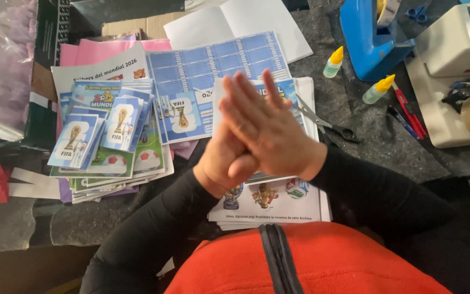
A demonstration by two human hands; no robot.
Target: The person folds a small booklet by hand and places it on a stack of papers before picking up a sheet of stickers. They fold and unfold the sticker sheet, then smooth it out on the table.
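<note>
My right hand (265, 128) lies flat over my left hand (223, 163), palm against palm, with nothing held between them. The right fingers point up and to the left and are slightly spread. Most of the left hand is hidden beneath the right one. Both hover above a stack of white printed sheets (278, 202) with coloured trophy and ball pictures along its near edge. Grey scissors (327, 126) with black handles rest on that stack just right of my right hand.
Several small blue booklets (99, 133) are piled on green printed sheets at the left. A blue sticker sheet (213, 65) and open white notebook (240, 22) lie behind. Two yellow-capped glue bottles (377, 90), pens (409, 117), a blue tape dispenser (368, 38) and a white machine (458, 49) stand right.
</note>
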